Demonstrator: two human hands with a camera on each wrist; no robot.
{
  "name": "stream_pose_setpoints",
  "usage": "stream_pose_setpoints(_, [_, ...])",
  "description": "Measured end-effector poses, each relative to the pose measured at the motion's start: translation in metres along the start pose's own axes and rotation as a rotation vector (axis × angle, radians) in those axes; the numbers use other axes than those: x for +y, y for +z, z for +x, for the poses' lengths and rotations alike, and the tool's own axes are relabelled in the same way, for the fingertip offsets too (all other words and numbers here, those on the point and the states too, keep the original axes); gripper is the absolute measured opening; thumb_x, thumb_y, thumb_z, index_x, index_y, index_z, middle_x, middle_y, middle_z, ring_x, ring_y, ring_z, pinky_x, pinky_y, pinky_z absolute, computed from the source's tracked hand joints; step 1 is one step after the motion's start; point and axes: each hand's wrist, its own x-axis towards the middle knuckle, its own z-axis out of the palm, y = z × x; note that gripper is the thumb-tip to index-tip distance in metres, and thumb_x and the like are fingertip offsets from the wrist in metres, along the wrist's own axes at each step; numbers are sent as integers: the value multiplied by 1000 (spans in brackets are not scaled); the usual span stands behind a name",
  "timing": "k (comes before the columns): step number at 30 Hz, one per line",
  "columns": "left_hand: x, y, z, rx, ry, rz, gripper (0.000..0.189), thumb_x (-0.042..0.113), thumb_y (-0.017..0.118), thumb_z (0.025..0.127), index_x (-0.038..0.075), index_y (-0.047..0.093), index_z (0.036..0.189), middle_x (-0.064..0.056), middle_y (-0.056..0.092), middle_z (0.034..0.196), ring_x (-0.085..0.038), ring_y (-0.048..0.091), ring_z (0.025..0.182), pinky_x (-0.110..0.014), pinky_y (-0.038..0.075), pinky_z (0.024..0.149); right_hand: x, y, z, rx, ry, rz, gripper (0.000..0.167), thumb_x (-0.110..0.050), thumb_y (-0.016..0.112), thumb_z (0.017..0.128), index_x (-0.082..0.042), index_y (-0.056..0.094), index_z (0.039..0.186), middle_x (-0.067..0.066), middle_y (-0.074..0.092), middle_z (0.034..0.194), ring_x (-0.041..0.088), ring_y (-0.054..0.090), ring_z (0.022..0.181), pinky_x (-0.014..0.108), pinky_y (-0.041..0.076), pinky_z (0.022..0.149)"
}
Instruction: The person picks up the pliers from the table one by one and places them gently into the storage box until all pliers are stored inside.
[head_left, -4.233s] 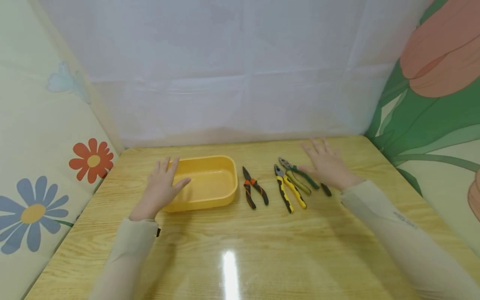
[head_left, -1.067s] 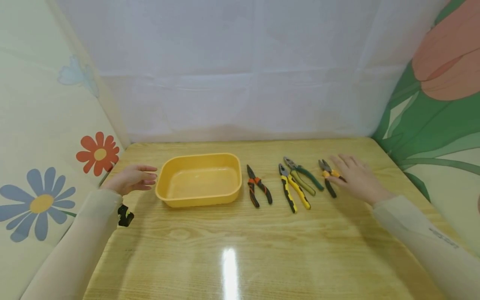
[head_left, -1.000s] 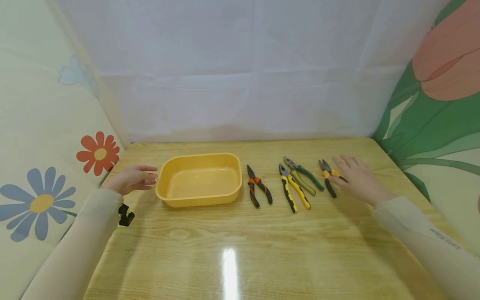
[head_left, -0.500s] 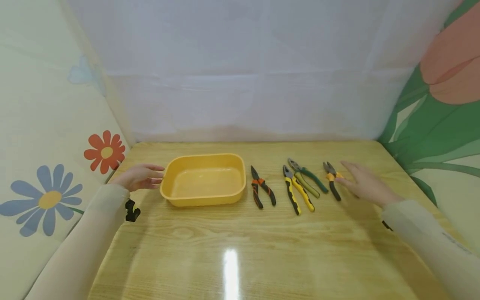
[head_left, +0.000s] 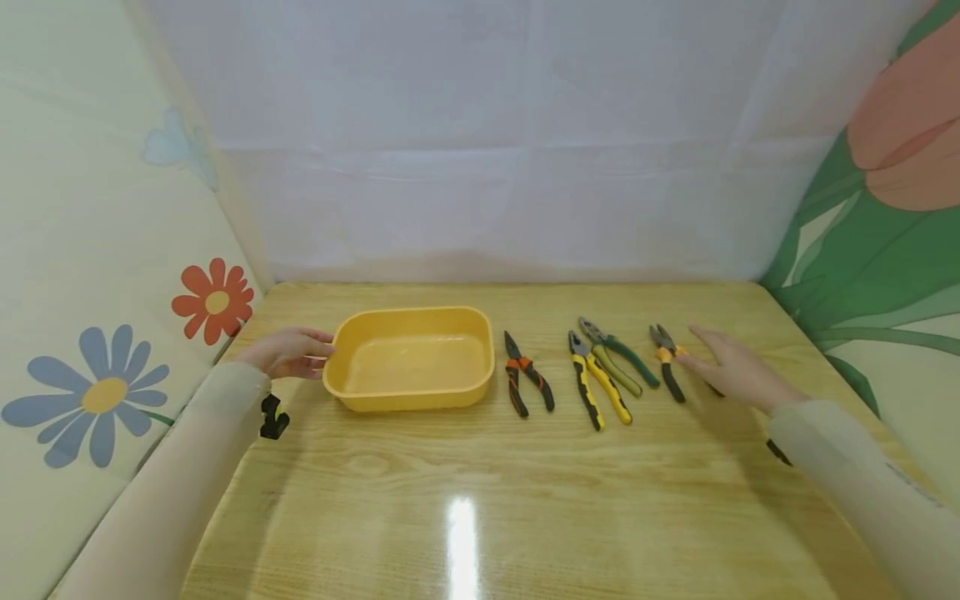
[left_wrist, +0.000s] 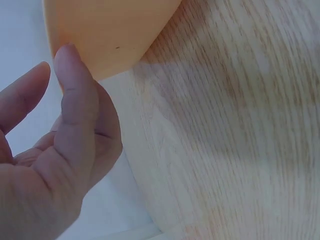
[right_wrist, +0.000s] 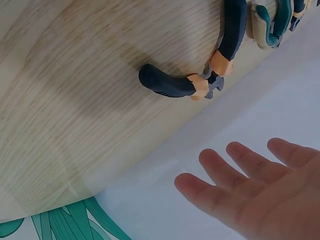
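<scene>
A yellow plastic tub [head_left: 408, 400] stands on the left half of the wooden table. My left hand [head_left: 294, 352] is at its left end; in the left wrist view a fingertip [left_wrist: 67, 52] meets the outer wall near the rim, with the thumb apart. My right hand [head_left: 738, 368], fingers extended, hovers beside the orange-and-black pliers [head_left: 666, 358] and covers part of one handle. Those pliers lie spread in the right wrist view, apart from the hand. Left of them lie green-handled pliers [head_left: 619, 354], yellow-and-black pliers [head_left: 599, 379] and red-and-black long-nose pliers [head_left: 526, 373].
The wooden table [head_left: 375, 500] backs onto a white cloth wall [head_left: 480, 167]. Flower-printed panels [head_left: 97, 250] flank it on the left and right. The jaws of the yellow and green pliers lie close together.
My left hand has gone from over the tub to outside its left end, then up to the rim. My right hand has shifted right and uncovered the orange-and-black pliers. The head view has turned slightly.
</scene>
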Motion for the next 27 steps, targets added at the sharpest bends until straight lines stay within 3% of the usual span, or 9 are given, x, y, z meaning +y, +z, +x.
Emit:
stream_pose_setpoints(9, [2,1,5,6,-22,7,46,5,47,102,-8,30,143,-1,59,86,-10,60,73,-26,57,72,6,4,2,-16,24,49,76,-38,44,104,18,13,145,45,18,143,62,20,129,71,21,101])
stream_pose_setpoints(17, [-3,0,7,-32,18,-1,41,5,48,101,-9,35,138,-1,60,86,-9,60,72,-25,57,71,7,7,3,-48,58,119,80,-39,44,104,18,7,146,46,13,144,63,15,130,73,20,101])
stream_pose_setpoints(27, [-4,2,5,-16,29,-3,44,3,46,101,-11,30,140,-1,59,87,-9,60,73,-25,57,70,10,13,7,-58,65,57,82,-40,47,103,20,9,145,47,14,143,63,15,129,72,19,102])
